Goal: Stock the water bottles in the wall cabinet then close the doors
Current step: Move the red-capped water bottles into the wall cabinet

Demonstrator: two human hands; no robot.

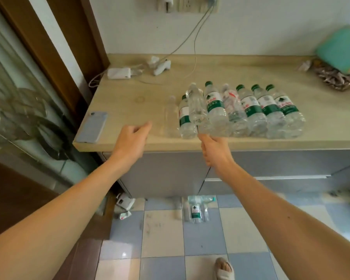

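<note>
- Head view: looking down on a wooden counter [129, 93] against a white wall, with a row of water bottles [251, 112] standing close together near its front edge, most with green caps and green labels.
- Reaching forward with the right hand [214, 148] at the counter's front edge, fingers curling round the base of a clear bottle [196, 110] near the left end of the row; long axis of that bottle running up and away from the hand, leaning a little left, blurred as if in motion.
- Hovering the left hand [131, 138] over the counter's edge, left of the row and apart from it, fingers loosely bent, gripping nothing, index finger pointing toward the bottles.
- Sitting nearer the row: the right hand, already on a bottle; a faint, blurred bottle [171, 116] standing between the left hand and the row.
- Not showing the wall cabinet or its doors anywhere; judging it to be above the frame, so calling for a lift upward.
- Also lying around: a phone [93, 127] on the counter's left corner, a charger [118, 73] with cables by the wall, one more bottle [195, 209] on the tiled floor [166, 239] below.
</note>
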